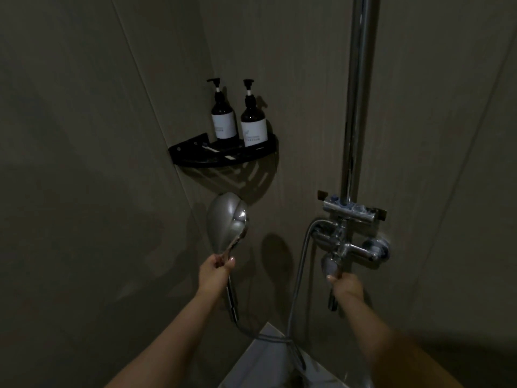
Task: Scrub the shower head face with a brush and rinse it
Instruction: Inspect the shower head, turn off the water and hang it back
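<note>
Two hands engaged, each clenched on a fitting. Left hand (217, 265) wrapped round the handle of the shower head (226, 219), thumb laid over the front of the handle. Right hand (344, 284) curled on the lower lever of the tap (349, 247), fingertips against the chrome; exact finger placement hard to read in the dim light.

Step in hand, by judgement: rinse stage, or wetting ahead of scrubbing. No brush in either hand, no water visible. Next move likely calls for turning the lever under the right hand to start the flow, while keeping the left grip firm and the face aimed away from the body and toward the wall. Possible risk: sudden pressure kicking the head round in a wet grip.

Below the left grip: hose (296, 278) leaving the base of the handle, looping down, then rising to the tap just above the right grip.

Above the left grip: shower head held upright, domed back toward the camera, face turned away toward the wall corner and not visible. Brushed metal finish, bright glint along the right edge. Condition of the face not determinable.

Farther above the left grip: black corner shelf (223, 158) carrying two dark pump bottles (223, 119), white labels.

Above the right grip: chrome riser pipe (358, 107) running up out of view.
</note>
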Available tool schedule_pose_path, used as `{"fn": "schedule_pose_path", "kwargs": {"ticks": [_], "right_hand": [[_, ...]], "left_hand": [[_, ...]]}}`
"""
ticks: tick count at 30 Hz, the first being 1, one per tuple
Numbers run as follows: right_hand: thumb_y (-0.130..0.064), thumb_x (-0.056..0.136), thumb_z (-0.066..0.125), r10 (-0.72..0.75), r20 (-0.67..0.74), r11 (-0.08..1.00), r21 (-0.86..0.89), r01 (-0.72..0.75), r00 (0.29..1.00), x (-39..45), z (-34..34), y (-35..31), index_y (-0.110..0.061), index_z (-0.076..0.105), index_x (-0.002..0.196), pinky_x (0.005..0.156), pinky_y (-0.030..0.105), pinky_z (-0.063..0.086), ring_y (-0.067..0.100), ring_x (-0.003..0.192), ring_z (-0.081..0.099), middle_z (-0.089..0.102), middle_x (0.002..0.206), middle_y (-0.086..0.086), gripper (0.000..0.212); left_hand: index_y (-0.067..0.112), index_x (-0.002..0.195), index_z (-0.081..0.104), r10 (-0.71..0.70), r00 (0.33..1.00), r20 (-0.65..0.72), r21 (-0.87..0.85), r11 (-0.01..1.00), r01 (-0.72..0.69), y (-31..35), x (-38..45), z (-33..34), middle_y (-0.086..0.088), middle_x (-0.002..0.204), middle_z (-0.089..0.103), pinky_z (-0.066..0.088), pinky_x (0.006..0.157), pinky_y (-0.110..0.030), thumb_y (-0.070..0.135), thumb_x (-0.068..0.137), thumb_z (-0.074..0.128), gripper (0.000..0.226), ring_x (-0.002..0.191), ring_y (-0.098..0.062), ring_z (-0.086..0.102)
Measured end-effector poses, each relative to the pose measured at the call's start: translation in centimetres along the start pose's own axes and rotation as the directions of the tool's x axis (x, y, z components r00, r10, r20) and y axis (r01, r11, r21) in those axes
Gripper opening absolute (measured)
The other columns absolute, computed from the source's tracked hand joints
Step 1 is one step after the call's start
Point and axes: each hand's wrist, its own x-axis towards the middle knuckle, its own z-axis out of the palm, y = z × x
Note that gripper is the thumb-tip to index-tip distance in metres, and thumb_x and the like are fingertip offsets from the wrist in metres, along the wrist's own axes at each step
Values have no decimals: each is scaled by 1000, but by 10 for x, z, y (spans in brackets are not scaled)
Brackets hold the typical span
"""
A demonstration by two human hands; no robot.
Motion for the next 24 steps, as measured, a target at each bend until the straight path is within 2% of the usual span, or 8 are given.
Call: {"fn": "schedule_pose_path", "kwargs": {"ticks": [3,6,9,12,14,16,20,24], "right_hand": [[-22,88,60,117,82,993,-7,-117,990,-3,1,-1,7,58,117,82,37,50,36,103,63,62,115,26,41],[-19,90,55,180,240,979,50,-197,954,-8,2,0,3,56,117,48,25,44,26,53,56,60,75,19,34],[-27,94,46,266,323,963,-48,-265,908,-8,-4,6,2,56,114,45,20,41,24,52,56,59,70,15,36],[-36,97,37,305,540,952,-188,-241,784,-18,-13,3,-9,54,93,53,21,44,16,59,59,61,74,7,32],[-31,98,32,237,607,969,-199,-144,759,-25,-18,-4,-17,48,79,52,19,43,8,51,60,60,72,0,29],[-19,97,30,100,574,994,-93,-56,812,-34,-24,-20,-17,51,72,45,17,40,4,37,56,63,58,-3,33],[-3,93,34,-153,224,934,350,67,963,-31,-42,-52,-10,52,66,39,14,32,10,24,47,53,30,0,33],[-20,94,50,-382,270,791,591,162,884,-49,-58,-87,-17,53,100,47,19,49,4,52,61,64,76,0,8]], "left_hand": [[16,64,50,73,997,-34,-88,993,-75,11,0,3,-2,66,52,38,62,-25,6,85,62,25,71,-16,47],[16,70,51,119,993,-3,-156,981,-118,22,1,10,-9,79,55,40,72,-29,1,86,59,24,79,-17,49],[15,71,51,103,995,-8,-112,988,-104,22,5,14,-9,80,55,41,71,-30,3,85,60,21,80,-18,49],[11,73,51,115,993,25,-40,993,-114,21,9,20,-10,81,55,40,73,-32,7,85,62,16,79,-18,50],[13,71,51,139,989,44,-28,990,-138,23,12,25,-10,81,56,41,74,-32,8,85,62,18,79,-17,50],[13,72,53,140,988,69,-37,990,-137,26,11,30,-11,82,57,43,76,-33,8,84,62,16,79,-19,52],[9,79,56,94,990,102,-86,993,-85,26,4,37,-13,86,60,49,84,-41,8,85,61,8,84,-22,55],[2,104,60,130,948,291,-273,961,-48,46,-16,54,-6,91,63,51,75,-20,-3,90,50,18,89,-19,58]]}}
